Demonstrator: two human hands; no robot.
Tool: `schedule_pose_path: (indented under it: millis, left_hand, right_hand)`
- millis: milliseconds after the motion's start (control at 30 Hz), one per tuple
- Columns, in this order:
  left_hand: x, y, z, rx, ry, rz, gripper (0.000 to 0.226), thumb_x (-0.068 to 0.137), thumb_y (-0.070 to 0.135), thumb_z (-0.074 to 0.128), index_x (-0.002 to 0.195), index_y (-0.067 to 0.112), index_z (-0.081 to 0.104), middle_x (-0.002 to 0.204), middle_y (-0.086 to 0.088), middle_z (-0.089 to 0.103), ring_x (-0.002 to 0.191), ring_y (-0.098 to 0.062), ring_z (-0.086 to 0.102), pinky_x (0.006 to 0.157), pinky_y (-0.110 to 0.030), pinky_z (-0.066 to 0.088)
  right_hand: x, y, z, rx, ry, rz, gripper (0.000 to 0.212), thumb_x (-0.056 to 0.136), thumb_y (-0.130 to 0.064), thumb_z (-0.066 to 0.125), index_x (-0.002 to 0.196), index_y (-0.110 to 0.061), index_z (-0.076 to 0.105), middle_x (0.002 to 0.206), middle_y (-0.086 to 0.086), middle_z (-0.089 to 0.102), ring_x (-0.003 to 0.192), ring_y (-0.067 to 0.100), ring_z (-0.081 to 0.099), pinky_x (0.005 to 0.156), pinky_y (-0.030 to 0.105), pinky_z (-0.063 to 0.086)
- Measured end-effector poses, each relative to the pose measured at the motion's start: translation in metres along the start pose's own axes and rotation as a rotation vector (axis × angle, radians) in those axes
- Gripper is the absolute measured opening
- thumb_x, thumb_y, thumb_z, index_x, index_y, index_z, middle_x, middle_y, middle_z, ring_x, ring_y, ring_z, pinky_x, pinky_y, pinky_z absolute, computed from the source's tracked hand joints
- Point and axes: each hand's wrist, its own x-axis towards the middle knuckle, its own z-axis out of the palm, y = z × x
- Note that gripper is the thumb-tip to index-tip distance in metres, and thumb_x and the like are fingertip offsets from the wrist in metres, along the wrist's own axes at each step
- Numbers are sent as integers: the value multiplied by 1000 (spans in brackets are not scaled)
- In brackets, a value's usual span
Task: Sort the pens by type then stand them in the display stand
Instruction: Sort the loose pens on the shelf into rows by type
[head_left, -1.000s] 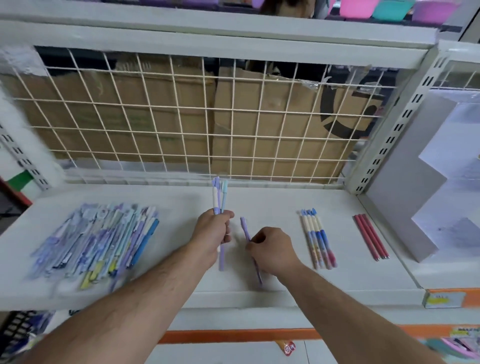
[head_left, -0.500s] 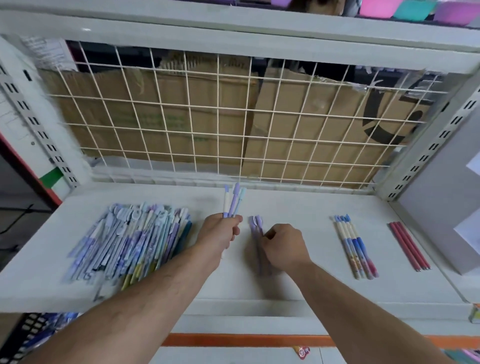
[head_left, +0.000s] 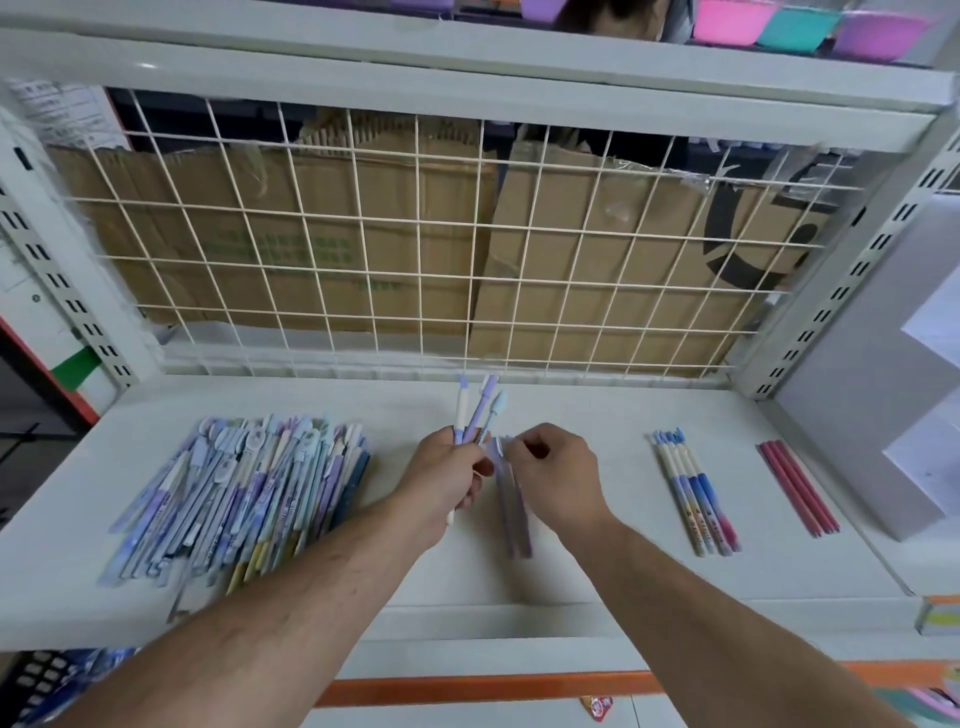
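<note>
I judge this the sorting step. My left hand (head_left: 441, 478) grips three pens (head_left: 480, 410), tips up. Just beside it, my right hand (head_left: 550, 478) pinches the purple pens (head_left: 514, 519) lying beneath it. The unsorted pile (head_left: 244, 493) lies left of both hands. The next move calls for matching a held pen to its group.

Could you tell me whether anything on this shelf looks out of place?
Only the left pile is jumbled, pens fanned at mixed angles, some near the front edge of the shelf. The blue-pink pens and red pens lie neatly.
</note>
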Motion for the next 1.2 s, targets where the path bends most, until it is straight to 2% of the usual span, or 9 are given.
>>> schedule_pose_path:
  millis: [200, 333, 533, 600, 667, 800, 900, 1067, 1200]
  left_hand:
    - [-8, 1, 10, 80, -111, 84, 62, 84, -1, 42, 110, 49, 68, 66, 4, 53, 50, -13, 32, 45, -24, 25]
    - [-11, 2, 15, 9, -149, 78, 50, 84, 0, 48, 109, 35, 74, 70, 1, 48, 49, -12, 30, 43, -22, 22]
    - [-8, 3, 16, -67, -27, 54, 39, 85, 2, 49, 104, 25, 74, 64, 1, 54, 41, -12, 28, 40, -20, 24]
    - [-6, 1, 14, -45, 11, 53, 38, 83, 0, 46, 102, 22, 72, 69, -1, 58, 40, -11, 30, 39, -21, 25]
    - [-5, -1, 14, -31, 24, 42, 38, 84, 1, 44, 103, 22, 69, 73, -3, 60, 40, -10, 31, 39, -21, 25]
    - [-2, -4, 15, 34, 50, 50, 50, 82, 1, 48, 112, 37, 64, 74, 1, 56, 41, -9, 35, 39, -22, 30]
    - [0, -5, 16, 48, 66, 35, 57, 81, 2, 49, 118, 44, 58, 77, 0, 56, 43, -9, 37, 39, -21, 31]
    - [3, -3, 19, 23, 65, 0, 13, 92, 18, 49, 94, 16, 62, 57, 5, 42, 42, -11, 28, 42, -22, 20]
    - [0, -1, 23, -109, 72, -43, 32, 92, 27, 38, 83, 11, 64, 51, 4, 33, 41, -13, 21, 42, -20, 17]
  right_hand:
    - [-1, -11, 0, 219, -119, 75, 26, 87, -34, 69, 67, -17, 67, 60, -4, 68, 51, 11, 55, 59, 30, 45]
    - [-1, -11, -4, 258, -118, 145, 34, 91, -33, 67, 73, -5, 68, 58, 4, 63, 50, 16, 50, 55, 30, 42]
    - [6, -8, -18, 519, -32, 301, 14, 90, -8, 52, 78, -3, 58, 62, 8, 68, 49, 22, 58, 44, 27, 40]
    - [11, 0, -26, 395, -13, 312, 18, 87, -6, 53, 71, -4, 59, 62, 13, 67, 46, 23, 54, 46, 28, 40]
    - [14, 10, -31, 87, -82, 274, 23, 85, -9, 56, 63, -4, 60, 59, 14, 66, 44, 23, 53, 49, 29, 42]
    - [9, 23, -29, -343, -208, 202, 17, 86, -22, 58, 82, -8, 66, 65, 6, 72, 62, 21, 69, 59, 29, 53]
    - [4, 24, -25, -462, -186, 126, 21, 91, -37, 59, 86, -17, 62, 77, -1, 70, 72, 19, 67, 61, 27, 52]
    - [-2, 24, -19, -426, -231, 44, 29, 100, -39, 51, 99, -15, 67, 87, 4, 73, 81, 24, 70, 75, 33, 58]
    - [-6, 26, -19, -345, -217, 40, 25, 97, -32, 55, 99, -11, 68, 86, 6, 74, 81, 25, 71, 77, 37, 58]
